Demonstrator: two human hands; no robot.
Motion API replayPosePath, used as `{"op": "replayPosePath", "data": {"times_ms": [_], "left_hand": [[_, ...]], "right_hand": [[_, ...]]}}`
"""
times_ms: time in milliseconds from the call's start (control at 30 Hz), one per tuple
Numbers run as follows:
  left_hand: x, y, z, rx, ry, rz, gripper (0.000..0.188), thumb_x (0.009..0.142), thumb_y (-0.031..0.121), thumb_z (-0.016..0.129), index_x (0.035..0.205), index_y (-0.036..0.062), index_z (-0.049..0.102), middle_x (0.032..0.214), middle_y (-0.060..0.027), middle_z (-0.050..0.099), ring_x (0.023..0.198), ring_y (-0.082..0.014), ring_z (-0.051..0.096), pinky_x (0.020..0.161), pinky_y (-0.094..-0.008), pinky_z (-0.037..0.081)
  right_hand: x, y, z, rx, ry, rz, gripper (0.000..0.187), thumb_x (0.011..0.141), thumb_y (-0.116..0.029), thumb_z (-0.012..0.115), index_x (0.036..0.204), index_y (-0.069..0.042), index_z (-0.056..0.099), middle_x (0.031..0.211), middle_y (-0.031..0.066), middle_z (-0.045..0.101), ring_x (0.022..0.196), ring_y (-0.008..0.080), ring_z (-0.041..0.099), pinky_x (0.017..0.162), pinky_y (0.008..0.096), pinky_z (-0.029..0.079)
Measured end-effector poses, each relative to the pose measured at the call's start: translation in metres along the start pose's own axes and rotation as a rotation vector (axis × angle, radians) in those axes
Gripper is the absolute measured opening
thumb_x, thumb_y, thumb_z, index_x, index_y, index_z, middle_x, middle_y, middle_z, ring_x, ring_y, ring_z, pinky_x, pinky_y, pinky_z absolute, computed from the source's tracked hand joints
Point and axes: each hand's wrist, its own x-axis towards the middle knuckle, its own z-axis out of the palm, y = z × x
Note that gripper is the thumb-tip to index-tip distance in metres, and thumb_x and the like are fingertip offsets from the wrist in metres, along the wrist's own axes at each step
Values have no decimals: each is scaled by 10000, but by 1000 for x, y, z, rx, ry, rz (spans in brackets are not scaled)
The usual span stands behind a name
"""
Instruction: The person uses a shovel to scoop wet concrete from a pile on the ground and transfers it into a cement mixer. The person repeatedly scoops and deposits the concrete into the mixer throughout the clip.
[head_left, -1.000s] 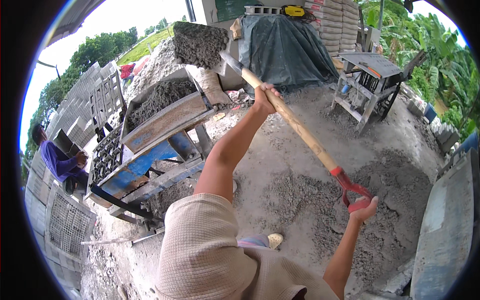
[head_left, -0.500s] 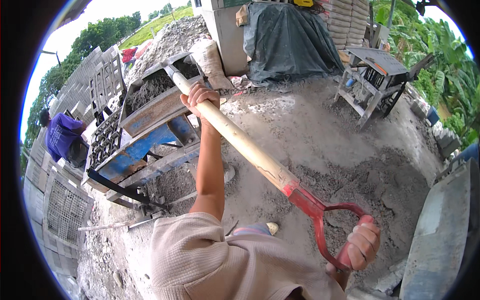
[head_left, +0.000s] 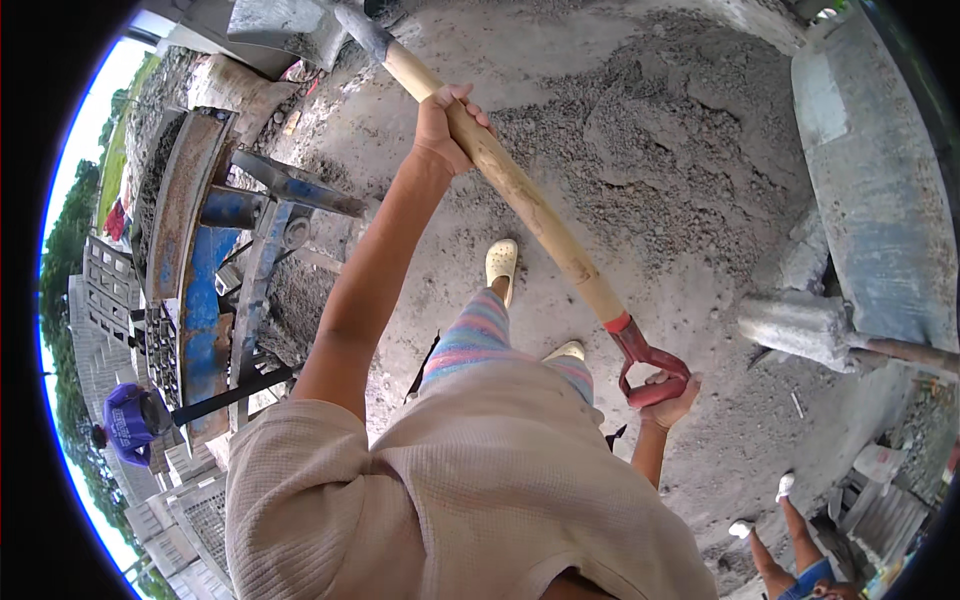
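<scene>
Head view: my left hand [head_left: 447, 128] clamps the shovel shaft [head_left: 540, 220], my right hand [head_left: 675, 403] its handle [head_left: 630, 342]. Likely stiff, front-heavy; hold wide.

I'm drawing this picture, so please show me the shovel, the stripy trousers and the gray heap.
Shovel [head_left: 530, 212]: head view, on its wooden shaft.
Stripy trousers [head_left: 470, 337]: head view, on the left leg.
Gray heap [head_left: 650, 150]: head view, on its rough middle.

Green trees [head_left: 62, 265] and a purple-clad person [head_left: 130, 420] at far left
</scene>
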Motion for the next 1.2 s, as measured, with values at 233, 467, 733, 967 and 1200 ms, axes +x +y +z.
{"op": "replayPosePath", "data": {"times_ms": [233, 467, 733, 967, 1200], "left_hand": [[12, -231, -75, 206, 398, -502, 145, 641, 159, 527, 559, 114, 417, 523, -6, 406, 487, -162, 434, 505, -317, 393], [-74, -372, -217, 139, 445, -1198, 170, 625, 162, 547, 577, 123, 389, 510, -18, 398, 454, -171, 424, 461, -315, 371], [-106, -404, -341, 261, 581, -1387, 209, 612, 171, 551, 632, 129, 348, 526, -21, 385, 472, -151, 421, 465, -306, 376], [-49, -389, -405, 476, 605, -1229, 172, 630, 169, 553, 621, 107, 393, 498, -34, 387, 443, -176, 418, 454, -320, 367], [144, -308, -416, 899, 378, -855, 191, 597, 169, 517, 475, 103, 386, 440, -59, 391, 406, -193, 404, 429, -329, 350]], "right_hand": [[-136, -1, -120, -190, 659, 15, 395, 745, -385, 504, 545, -50, 443, 470, 39, 431, 395, 127, 415, 365, 229, 331], [-309, -29, -95, -556, 1133, 108, 369, 753, -431, 479, 589, -110, 406, 472, -35, 314, 372, 70, 306, 343, 209, 255], [-388, 31, -62, -1086, 967, 169, 327, 797, -353, 437, 752, -36, 506, 503, 12, 407, 351, 147, 356, 357, 273, 333], [-360, 117, -93, 12, 1340, 717, 466, 724, -508, 450, 460, -148, 317, 323, 31, 284, 224, 189, 285, 229, 324, 297], [-242, 251, 37, 42, 1236, 633, 428, 750, -477, 435, 619, -72, 395, 444, 22, 358, 321, 146, 367, 301, 262, 330]]}}
